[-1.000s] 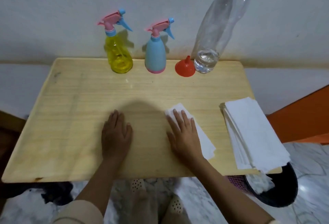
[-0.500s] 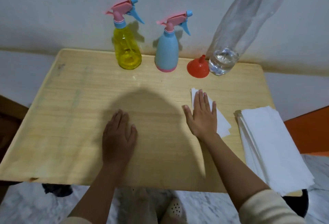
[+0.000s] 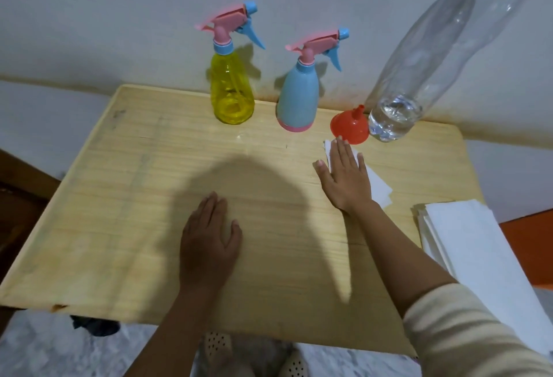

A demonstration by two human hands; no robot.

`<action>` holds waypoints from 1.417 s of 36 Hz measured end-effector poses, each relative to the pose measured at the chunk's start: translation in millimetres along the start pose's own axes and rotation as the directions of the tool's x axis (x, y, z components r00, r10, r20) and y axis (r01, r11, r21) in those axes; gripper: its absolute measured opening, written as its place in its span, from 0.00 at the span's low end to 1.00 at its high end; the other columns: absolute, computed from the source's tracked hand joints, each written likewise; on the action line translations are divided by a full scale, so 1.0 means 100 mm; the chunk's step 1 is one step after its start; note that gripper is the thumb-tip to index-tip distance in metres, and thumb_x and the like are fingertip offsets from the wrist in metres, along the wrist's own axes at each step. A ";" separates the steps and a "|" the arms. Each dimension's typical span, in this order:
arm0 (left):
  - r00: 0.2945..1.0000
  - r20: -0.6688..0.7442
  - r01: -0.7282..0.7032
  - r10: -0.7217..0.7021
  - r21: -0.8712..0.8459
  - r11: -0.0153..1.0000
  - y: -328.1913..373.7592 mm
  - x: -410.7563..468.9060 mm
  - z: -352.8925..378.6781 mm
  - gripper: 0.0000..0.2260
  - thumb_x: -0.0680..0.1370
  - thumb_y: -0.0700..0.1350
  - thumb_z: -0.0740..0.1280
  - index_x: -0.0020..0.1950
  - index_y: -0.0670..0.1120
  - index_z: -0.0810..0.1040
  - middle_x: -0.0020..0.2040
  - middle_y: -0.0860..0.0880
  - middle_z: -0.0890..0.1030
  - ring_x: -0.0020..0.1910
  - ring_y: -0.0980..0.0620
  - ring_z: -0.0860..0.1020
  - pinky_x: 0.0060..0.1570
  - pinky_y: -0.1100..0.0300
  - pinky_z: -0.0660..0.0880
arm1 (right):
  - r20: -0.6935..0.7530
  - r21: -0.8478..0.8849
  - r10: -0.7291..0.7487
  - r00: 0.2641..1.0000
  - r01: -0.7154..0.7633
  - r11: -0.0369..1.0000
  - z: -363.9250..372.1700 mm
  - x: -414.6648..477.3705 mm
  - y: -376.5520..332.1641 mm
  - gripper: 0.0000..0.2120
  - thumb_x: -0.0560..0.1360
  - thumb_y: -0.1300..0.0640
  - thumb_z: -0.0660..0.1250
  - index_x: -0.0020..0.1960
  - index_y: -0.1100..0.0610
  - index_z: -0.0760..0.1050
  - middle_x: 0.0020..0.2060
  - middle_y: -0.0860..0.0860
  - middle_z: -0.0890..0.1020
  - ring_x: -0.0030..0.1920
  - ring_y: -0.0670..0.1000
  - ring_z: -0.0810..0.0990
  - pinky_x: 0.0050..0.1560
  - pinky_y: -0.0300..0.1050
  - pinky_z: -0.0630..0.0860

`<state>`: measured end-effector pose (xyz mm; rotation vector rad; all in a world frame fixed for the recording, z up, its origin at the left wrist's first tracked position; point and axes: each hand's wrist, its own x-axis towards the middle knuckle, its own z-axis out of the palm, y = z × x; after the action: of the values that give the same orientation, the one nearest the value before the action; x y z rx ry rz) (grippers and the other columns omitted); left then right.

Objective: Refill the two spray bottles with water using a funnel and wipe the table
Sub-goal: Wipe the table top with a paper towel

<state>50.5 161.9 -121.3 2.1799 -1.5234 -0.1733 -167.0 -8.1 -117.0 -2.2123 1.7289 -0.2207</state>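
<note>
Tissue (image 3: 377, 185) lies flat under the right hand (image 3: 347, 180), palm down and fingers spread open, pressing it onto the wooden counter (image 3: 119, 197) just in front of the red funnel (image 3: 349, 127). Her left hand (image 3: 209, 242) rests flat and open on bare wood. Along the wall stand the yellow spray bottle (image 3: 231, 92), blue spray bottle (image 3: 297, 98) and clear water bottle (image 3: 419, 77). A tissue stack (image 3: 466, 245) sits at the right edge.
</note>
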 end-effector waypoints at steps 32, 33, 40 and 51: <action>0.955 0.136 -0.257 0.265 -0.072 0.964 -0.56 -0.02 -0.21 0.26 0.78 0.51 0.57 0.75 0.46 0.59 0.76 0.45 0.62 0.74 0.50 0.60 0.70 0.54 0.60 | -0.026 -0.029 0.041 0.999 -0.042 0.999 0.56 -0.11 -1.32 0.32 0.79 0.39 0.45 0.78 0.54 0.43 0.78 0.51 0.44 0.77 0.50 0.41 0.74 0.52 0.38; 0.959 0.120 -0.248 0.256 -0.072 0.966 -0.65 -0.02 -0.27 0.26 0.78 0.51 0.57 0.75 0.45 0.59 0.76 0.44 0.62 0.75 0.50 0.59 0.70 0.55 0.59 | -0.021 -0.023 0.028 0.999 -0.029 0.999 0.59 -0.10 -1.42 0.32 0.79 0.39 0.45 0.78 0.54 0.43 0.78 0.51 0.44 0.77 0.50 0.40 0.74 0.52 0.38; 0.996 -0.032 0.083 -0.084 -0.029 0.996 -1.34 0.01 -0.52 0.28 0.78 0.53 0.55 0.74 0.40 0.60 0.75 0.41 0.62 0.74 0.48 0.58 0.70 0.50 0.56 | 0.031 -0.015 -0.127 0.991 0.127 0.992 0.83 0.07 -2.12 0.33 0.80 0.39 0.46 0.77 0.56 0.42 0.78 0.52 0.44 0.77 0.49 0.40 0.74 0.50 0.36; 0.878 -0.128 0.471 -0.461 0.055 0.881 -1.61 0.04 -0.64 0.34 0.76 0.62 0.48 0.76 0.41 0.54 0.77 0.44 0.58 0.76 0.46 0.55 0.74 0.52 0.43 | 0.090 -0.087 -0.288 0.954 0.295 0.951 0.98 0.61 -2.65 0.33 0.80 0.39 0.45 0.77 0.58 0.44 0.78 0.54 0.45 0.77 0.50 0.41 0.75 0.51 0.38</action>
<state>212.3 221.8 -135.7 2.5477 -0.9335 -0.1399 121.6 4.9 -121.7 -2.5107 1.3958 -0.1180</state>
